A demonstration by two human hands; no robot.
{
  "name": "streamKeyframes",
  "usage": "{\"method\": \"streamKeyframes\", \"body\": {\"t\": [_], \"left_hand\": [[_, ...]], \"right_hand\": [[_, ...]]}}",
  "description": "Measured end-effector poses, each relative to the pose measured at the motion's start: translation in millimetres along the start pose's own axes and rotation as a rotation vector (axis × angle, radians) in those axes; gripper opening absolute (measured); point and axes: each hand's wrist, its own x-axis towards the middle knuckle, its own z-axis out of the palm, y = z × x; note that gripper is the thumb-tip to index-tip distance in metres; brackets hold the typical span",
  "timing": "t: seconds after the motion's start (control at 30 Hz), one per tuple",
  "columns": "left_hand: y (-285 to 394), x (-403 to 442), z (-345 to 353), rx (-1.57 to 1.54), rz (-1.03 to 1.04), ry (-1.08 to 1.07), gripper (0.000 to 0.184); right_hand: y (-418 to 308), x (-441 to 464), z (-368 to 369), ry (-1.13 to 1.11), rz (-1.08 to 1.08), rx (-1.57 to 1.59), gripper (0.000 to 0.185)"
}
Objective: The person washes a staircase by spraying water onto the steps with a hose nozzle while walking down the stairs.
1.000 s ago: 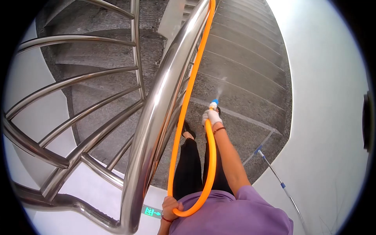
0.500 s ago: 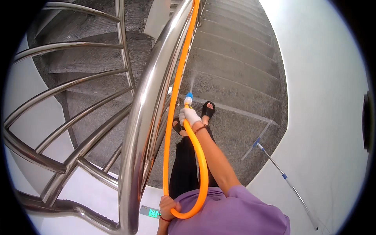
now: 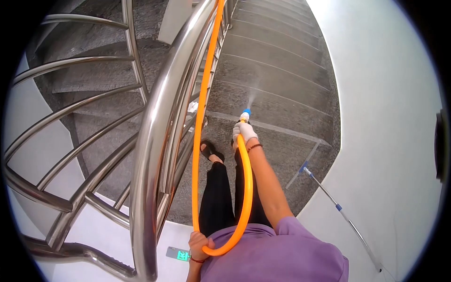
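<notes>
My right hand, in a white glove, is closed around the end of an orange hose just behind its spray nozzle. The nozzle has a blue tip and a white body, and a fan of water leaves it toward the steps. Bare, my left hand grips the same hose low at my waist. From there one length loops up to the nozzle and the other rises along the handrail. Part of the right fingers is hidden.
Grey stone steps curve away ahead. A thick steel handrail with bars runs on the left. By the white wall at right leans a long-handled squeegee. A device with a green display is near my left wrist.
My right hand and the nozzle have swung to the right, and the spray with them. The visible feet have shifted on the step. My left hand keeps its hold on the hose.
</notes>
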Motion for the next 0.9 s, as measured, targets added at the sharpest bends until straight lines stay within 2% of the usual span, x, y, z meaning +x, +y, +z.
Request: {"method": "streamKeyframes", "body": {"t": [0.13,0.23,0.27,0.4,0.43,0.47,0.53,0.57,0.6,0.63,0.7,0.8,0.9], "left_hand": [[-1,3,3,0.064,0.032,-0.046,0.025],[-2,6,6,0.095,0.052,-0.069,0.024],[-1,7,6,0.096,0.053,-0.075,0.024],[-1,9,4,0.156,0.062,-0.152,0.024],[-2,8,2,0.177,0.072,-0.179,0.024],[-2,7,-1,0.180,0.073,-0.180,0.024],[-1,5,-8,0.229,0.123,-0.245,0.023],[0,3,-12,0.229,0.125,-0.245,0.023],[0,0,-18,0.234,0.135,-0.257,0.023],[1,-2,-21,0.239,0.145,-0.268,0.024],[1,-8,-24,0.248,0.149,-0.269,0.024],[6,-7,-27,0.260,0.136,-0.256,0.025],[6,-6,-25,0.240,0.114,-0.228,0.025]], "right_hand": [[-21,4,-47,0.001,-0.089,0.118,0.015],[-41,-4,-75,0.044,-0.089,0.085,0.019],[-44,-5,-85,0.069,-0.117,0.116,0.027],[-58,-9,-134,0.097,-0.289,0.185,0.026],[-57,-19,-131,0.206,-0.314,0.147,0.026],[-53,-29,-128,0.198,-0.269,0.171,0.027],[-36,-33,-127,-0.054,-0.105,0.186,0.028],[-22,-29,-120,-0.141,0.021,0.245,0.029],[-5,-36,-101,-0.154,0.054,0.196,0.030],[14,-32,-89,-0.354,0.178,0.327,0.029],[51,-22,-52,-0.407,0.261,0.285,0.024],[83,-29,20,-0.295,0.323,0.079,0.024],[100,-17,58,-0.241,0.264,0.043,0.022]]}}
